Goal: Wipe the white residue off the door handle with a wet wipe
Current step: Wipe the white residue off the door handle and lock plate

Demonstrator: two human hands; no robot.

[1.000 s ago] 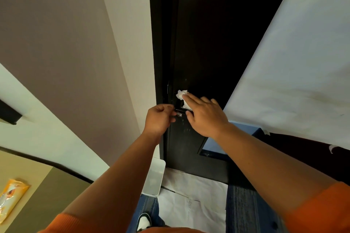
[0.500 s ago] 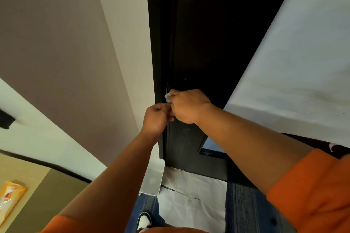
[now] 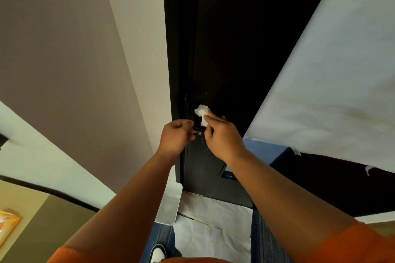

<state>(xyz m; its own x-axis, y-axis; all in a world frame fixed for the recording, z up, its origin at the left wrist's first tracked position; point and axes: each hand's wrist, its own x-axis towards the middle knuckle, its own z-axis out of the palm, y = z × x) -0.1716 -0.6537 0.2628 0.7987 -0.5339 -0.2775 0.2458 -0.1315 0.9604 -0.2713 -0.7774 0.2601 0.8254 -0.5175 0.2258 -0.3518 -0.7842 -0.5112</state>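
Observation:
A dark door (image 3: 224, 49) fills the middle of the view. Its dark handle (image 3: 199, 130) shows only as a short strip between my two hands. My left hand (image 3: 176, 137) is closed around the handle's left end at the door edge. My right hand (image 3: 222, 136) pinches a crumpled white wet wipe (image 3: 202, 114) and presses it on the door face just above the handle. Pale smears mark the door panel (image 3: 203, 156) below the handle. Most of the handle is hidden behind my fingers.
A beige wall (image 3: 74, 60) stands left of the door and a white sheet (image 3: 331, 70) hangs at the right. A white flat object (image 3: 170, 205) leans by the door foot, above white paper (image 3: 209, 230) on the floor. An orange packet (image 3: 6, 228) lies far left.
My right hand, bunched over the handle next to the left hand half a second ago, has moved right and up, exposing the wipe above the handle. The left hand has stayed put.

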